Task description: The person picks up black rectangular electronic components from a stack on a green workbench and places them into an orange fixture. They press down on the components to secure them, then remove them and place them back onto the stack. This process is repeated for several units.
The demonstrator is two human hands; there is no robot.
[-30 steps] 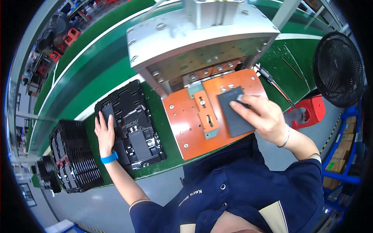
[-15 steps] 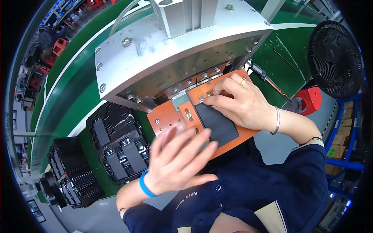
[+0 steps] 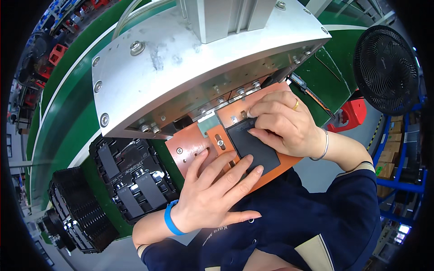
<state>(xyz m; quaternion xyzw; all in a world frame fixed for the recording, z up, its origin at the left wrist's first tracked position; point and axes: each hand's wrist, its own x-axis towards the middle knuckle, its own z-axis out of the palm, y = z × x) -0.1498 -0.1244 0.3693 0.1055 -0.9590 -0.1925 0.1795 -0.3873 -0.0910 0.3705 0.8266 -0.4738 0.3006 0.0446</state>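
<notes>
A flat black rectangular piece (image 3: 254, 151) lies in an orange fixture plate (image 3: 289, 163) beneath the front of a metal press (image 3: 190, 67). My left hand (image 3: 210, 194) is open, its spread fingers resting on the plate, with fingertips at the black piece's left edge. Over the piece's upper right, my right hand (image 3: 289, 126) has its fingers curled in a pinch. Something small and pale shows by its index fingertip, too small to name. Beside it, small metal tabs (image 3: 234, 119) sit at the piece's far edge. A slotted orange block (image 3: 220, 141) with a screw borders the piece.
To the left, a black tray (image 3: 131, 176) with dark grey flat pieces lies on the green table (image 3: 97, 194), next to a stack of black trays (image 3: 79, 207). A caliper (image 3: 312, 94) rests at right, near a black fan (image 3: 385, 70) and a red stool (image 3: 351, 115).
My left hand has come down onto the plate beside the black piece. My right hand's fingers have shifted slightly and curled more over the piece. The view has moved closer to the press.
</notes>
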